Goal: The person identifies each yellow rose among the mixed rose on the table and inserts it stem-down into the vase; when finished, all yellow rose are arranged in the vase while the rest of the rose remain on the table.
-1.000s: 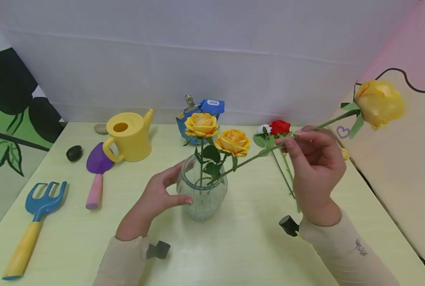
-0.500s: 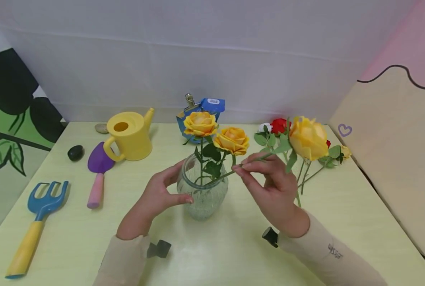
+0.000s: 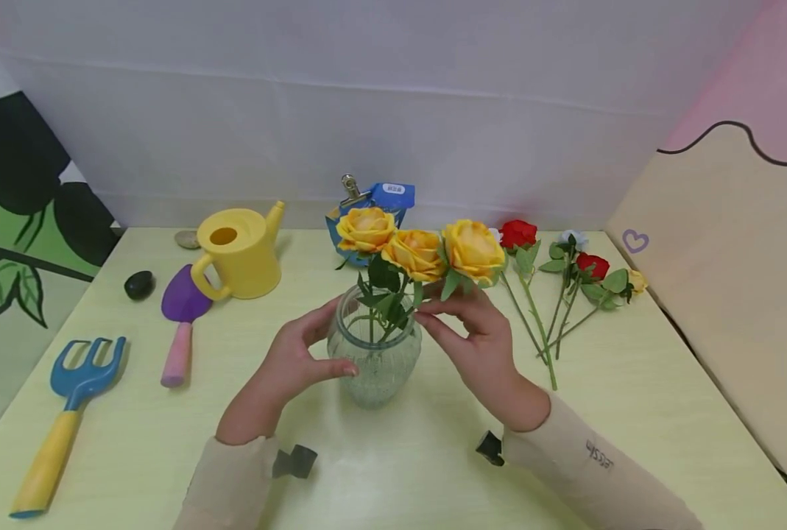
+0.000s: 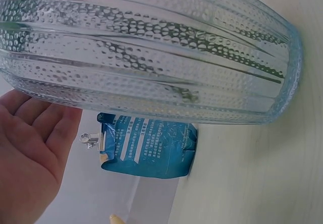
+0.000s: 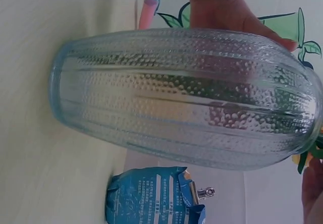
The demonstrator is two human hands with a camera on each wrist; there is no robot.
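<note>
A ribbed, clear glass vase (image 3: 376,375) stands upright in the middle of the table. My left hand (image 3: 300,353) holds its left side near the rim, thumb in front and fingers behind. Two yellow roses (image 3: 365,230) stand in the vase. A third yellow rose (image 3: 474,252) leans over the right of the rim; my right hand (image 3: 473,331) pinches its stem just below the bloom. Leaves hide part of that stem. In the left wrist view, the bumpy vase wall (image 4: 151,52) fills the top, with the left palm (image 4: 35,153) beside it.
Several red, white and yellow roses (image 3: 545,316) lie at the right. Behind the vase stands a blue bag (image 3: 393,197) with a metal clip. At the left are a yellow watering can (image 3: 244,254), purple trowel (image 3: 184,294), blue fork (image 3: 82,375) and black stone (image 3: 139,285).
My right hand has moved left toward the vase, and the third rose has come upright, its stem sinking deeper into the vase. My left hand has stayed on the vase.
</note>
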